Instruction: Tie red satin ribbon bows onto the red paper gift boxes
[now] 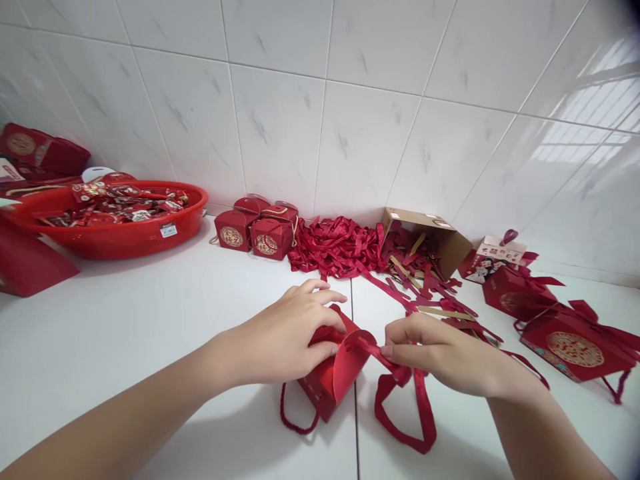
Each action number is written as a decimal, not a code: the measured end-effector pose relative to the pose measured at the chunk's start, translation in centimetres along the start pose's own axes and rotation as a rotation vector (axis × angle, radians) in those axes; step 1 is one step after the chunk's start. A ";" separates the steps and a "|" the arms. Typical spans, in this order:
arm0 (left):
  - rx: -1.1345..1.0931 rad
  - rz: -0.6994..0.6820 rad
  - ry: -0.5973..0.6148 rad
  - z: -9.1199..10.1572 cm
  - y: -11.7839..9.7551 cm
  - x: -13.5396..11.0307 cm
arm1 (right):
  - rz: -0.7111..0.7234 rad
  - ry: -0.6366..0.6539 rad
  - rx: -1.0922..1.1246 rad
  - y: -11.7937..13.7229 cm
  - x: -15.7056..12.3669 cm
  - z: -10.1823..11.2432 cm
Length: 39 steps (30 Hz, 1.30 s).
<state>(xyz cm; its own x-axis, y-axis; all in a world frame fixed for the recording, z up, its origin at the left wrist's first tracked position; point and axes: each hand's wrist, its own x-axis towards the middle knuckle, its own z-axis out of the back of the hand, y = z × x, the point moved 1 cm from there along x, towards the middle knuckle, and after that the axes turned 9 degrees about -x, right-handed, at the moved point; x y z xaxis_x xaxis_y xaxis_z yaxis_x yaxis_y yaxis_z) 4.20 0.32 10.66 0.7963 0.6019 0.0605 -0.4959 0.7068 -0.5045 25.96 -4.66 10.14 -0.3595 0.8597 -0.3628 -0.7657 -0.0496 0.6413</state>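
Observation:
A red paper gift box (349,365) with curved top flaps sits on the white table in front of me. My left hand (287,337) grips its top, thumb and fingers bent around the flaps; part of the box is hidden under it. Pinched between the thumb and fingers of my right hand (445,350) is a red ribbon (426,417), which runs to the box's curved flap. The ribbon's loose length loops down onto the table. A twisted dark red cord handle (299,428) hangs from the box's near side.
A red plastic basket (135,237) of wrapped sweets stands left. Several small red boxes (233,230) stand by the tiled wall, beside a ribbon heap (337,247). An open cardboard box (453,247) spills strips. Ribbon-tied boxes (575,343) line the right.

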 end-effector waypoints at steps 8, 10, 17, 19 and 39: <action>-0.024 0.016 0.023 -0.2 0.2 -0.2 | -0.010 -0.070 -0.070 0.2 -0.8 -0.3; -0.029 0.012 0.031 -0.2 0.1 -0.1 | -0.016 -0.078 -0.069 0.3 -0.9 -0.3; -0.064 0.010 0.022 -0.3 -0.1 0.2 | -0.046 -0.174 0.003 0.5 -0.9 -0.6; -0.071 0.018 0.025 -0.4 -0.2 0.2 | -0.034 -0.173 -0.029 0.6 -0.8 -0.9; 0.306 -0.304 -0.419 -1.3 0.1 0.7 | 0.105 -0.514 -0.258 0.1 -0.3 -0.8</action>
<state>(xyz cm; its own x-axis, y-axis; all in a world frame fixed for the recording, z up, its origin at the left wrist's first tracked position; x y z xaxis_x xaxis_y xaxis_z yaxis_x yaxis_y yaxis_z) 5.13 0.29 9.55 0.7447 0.4072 0.5288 -0.3940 0.9077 -0.1441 25.53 -5.30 9.74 -0.1847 0.9766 0.1101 -0.8681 -0.2147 0.4475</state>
